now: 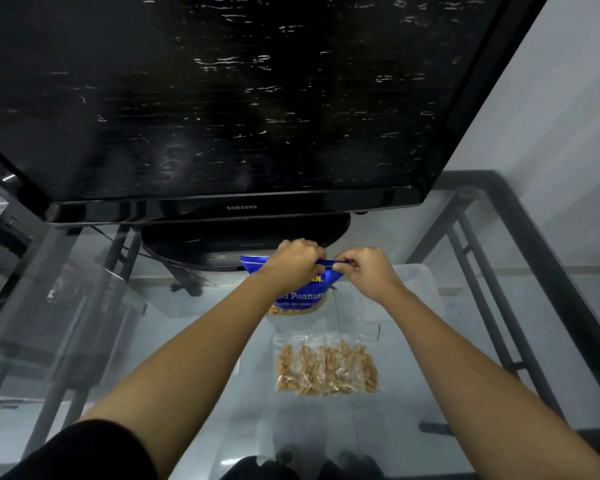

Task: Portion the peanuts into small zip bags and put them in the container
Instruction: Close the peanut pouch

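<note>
A blue peanut bag [302, 299] stands upright on the glass table, with peanuts showing through its clear lower part. My left hand [293, 261] and my right hand [364, 268] both pinch its top edge, fingers closed on the strip. Closer to me lies a small clear zip bag [326, 367] filled with peanuts, flat on the table. A clear plastic container [420, 289] sits to the right of the blue bag, partly behind my right hand.
A large black TV [222, 98] on its oval stand [222, 244] fills the far side of the glass table [153, 341]. The table's black metal frame [520, 258] runs along the right. A white wall stands at the right.
</note>
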Tool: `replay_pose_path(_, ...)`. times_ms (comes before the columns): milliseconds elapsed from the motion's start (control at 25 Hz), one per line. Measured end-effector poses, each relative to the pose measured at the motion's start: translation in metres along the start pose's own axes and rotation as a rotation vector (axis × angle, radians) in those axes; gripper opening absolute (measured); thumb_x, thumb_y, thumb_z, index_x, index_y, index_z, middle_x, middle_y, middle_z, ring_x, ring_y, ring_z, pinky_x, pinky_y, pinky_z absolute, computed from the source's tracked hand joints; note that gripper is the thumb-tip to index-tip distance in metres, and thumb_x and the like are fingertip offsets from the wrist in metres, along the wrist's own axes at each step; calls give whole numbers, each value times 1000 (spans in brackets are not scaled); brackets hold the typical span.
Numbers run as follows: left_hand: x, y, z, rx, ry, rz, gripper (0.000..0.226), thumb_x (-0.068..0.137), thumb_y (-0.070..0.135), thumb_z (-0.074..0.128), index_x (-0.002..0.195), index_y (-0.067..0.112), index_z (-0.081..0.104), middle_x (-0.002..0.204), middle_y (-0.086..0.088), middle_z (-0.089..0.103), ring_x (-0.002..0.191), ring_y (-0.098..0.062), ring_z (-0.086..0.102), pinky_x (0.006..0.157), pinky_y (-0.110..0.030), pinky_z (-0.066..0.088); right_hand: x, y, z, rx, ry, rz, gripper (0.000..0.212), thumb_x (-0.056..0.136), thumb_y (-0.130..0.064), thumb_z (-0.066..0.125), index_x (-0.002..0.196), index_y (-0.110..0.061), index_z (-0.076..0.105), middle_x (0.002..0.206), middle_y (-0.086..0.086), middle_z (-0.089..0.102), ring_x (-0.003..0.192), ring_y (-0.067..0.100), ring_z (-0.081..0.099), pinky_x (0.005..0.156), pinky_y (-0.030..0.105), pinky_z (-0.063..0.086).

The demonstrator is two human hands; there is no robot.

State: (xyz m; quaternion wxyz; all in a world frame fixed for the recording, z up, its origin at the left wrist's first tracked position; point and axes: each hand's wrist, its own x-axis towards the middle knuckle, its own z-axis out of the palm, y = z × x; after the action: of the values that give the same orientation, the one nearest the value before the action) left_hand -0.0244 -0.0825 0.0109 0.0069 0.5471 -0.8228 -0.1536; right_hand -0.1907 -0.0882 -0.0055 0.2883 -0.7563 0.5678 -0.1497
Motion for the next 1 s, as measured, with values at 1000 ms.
replay_pose_path(1000,-57,-97,-1,-137,150,-129,23,90,28,56,105,13,66,105,-4,67,109,-18,49,89,-36,29,1,1,-9,-44,-99,10,30,90,-26,56,114,-8,61,116,10,64,117,18,52,78,24,47)
